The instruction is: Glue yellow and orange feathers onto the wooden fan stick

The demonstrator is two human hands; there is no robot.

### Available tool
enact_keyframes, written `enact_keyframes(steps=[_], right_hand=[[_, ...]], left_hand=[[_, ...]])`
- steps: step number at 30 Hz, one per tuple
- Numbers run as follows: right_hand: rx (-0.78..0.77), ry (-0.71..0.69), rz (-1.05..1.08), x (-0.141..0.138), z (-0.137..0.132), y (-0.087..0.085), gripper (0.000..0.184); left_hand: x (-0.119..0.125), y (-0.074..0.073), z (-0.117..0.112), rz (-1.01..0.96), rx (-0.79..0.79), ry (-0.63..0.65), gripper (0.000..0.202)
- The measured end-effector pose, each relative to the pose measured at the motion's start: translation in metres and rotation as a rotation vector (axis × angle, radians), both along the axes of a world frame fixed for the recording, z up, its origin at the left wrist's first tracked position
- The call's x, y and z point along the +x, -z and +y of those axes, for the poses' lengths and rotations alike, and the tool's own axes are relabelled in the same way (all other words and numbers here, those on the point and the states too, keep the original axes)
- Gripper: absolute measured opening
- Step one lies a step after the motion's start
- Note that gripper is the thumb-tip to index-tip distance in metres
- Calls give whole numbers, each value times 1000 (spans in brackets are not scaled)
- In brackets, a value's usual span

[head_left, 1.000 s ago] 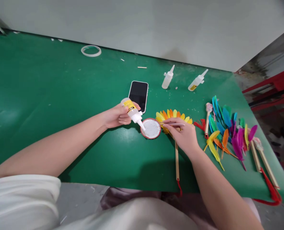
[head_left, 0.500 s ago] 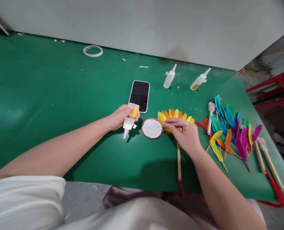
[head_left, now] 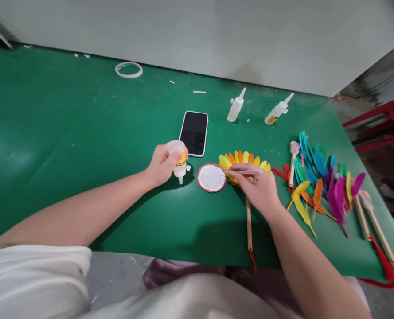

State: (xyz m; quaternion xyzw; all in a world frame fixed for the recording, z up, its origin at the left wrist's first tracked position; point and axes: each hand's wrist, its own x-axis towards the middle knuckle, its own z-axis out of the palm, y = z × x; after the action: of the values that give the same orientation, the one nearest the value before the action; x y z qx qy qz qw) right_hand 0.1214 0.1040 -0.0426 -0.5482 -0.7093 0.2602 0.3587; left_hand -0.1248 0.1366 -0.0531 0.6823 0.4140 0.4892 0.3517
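My left hand (head_left: 161, 165) is wrapped round a small glue bottle (head_left: 179, 162) with a yellow label, held nozzle down just above the green mat, left of a round red-rimmed lid (head_left: 212, 177) filled with white glue. My right hand (head_left: 258, 189) pinches thin metal tweezers (head_left: 243, 172) whose tips point left toward the lid. This hand rests over a fan of yellow and orange feathers (head_left: 242, 158) on a wooden stick (head_left: 249, 223) with a red tassel at its near end.
A black phone (head_left: 193, 133) lies face up behind the lid. Two more glue bottles (head_left: 235, 106) (head_left: 277, 111) stand farther back. Loose coloured feathers (head_left: 319, 181) and wooden sticks (head_left: 369, 219) lie at the right. A tape ring (head_left: 128, 70) sits at the back left. The mat's near edge (head_left: 183, 259) runs by my lap.
My left hand took the glue bottle's nozzle off the lid, swung it left and turned it nozzle down over the mat. My right hand with the tweezers has stayed put.
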Motion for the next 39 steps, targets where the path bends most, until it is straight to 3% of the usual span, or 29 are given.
enact_keyframes(steps=[6,11,33,39], right_hand=[[13,8,6,-1,1,-1,14],[112,-4,-41,1,2,-3,14],[150,-61,-12,4,3,1,16],[-17,26,77,1,0,-4,12]], left_hand=[[-2,1,-1,75,73,-77,52],[-2,1,-1,104,82,-122,51],[-1,1,3,41,22,-128,54],[-2,4,4,22,21,-120,52]])
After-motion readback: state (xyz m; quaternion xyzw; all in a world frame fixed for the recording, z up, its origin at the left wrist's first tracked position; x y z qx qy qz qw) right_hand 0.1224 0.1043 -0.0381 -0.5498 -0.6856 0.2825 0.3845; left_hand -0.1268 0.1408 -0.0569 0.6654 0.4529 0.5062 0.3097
